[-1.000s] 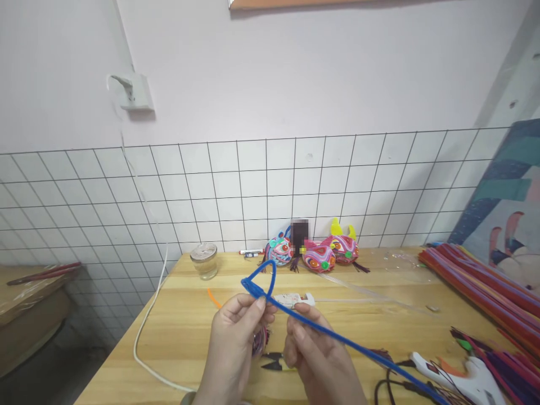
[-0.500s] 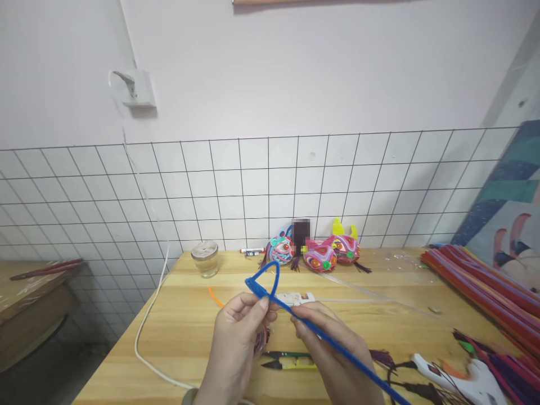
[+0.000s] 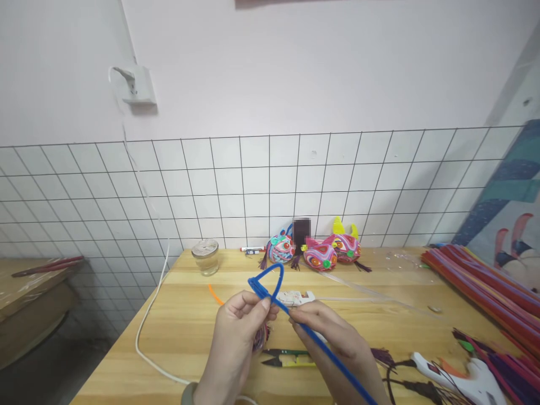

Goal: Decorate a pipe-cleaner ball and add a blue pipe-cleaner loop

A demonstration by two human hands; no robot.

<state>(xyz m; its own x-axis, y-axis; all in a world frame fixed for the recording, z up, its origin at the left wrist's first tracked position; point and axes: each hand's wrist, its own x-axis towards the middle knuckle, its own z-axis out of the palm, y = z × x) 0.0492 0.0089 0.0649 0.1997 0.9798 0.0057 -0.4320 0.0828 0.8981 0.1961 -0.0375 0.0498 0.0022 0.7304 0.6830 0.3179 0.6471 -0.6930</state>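
Left hand (image 3: 236, 343) fingers clamp the blue pipe cleaner (image 3: 270, 287) at its loop; right hand (image 3: 337, 349) fingers pinch its stem above the bench (image 3: 189, 332).

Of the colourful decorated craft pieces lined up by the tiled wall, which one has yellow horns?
The rightmost craft piece: two yellow horns stick up from its top. The middle piece and the left piece have none.

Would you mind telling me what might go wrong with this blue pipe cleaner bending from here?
The left hand pinches the blue pipe cleaner just below its small loop, so a slipping grip could let the loop open. The long tail runs over the right hand toward the tangle of cords by the glue gun, and it might snag there. The snips lie open-ended right beneath both hands; a lowered hand could catch on them.
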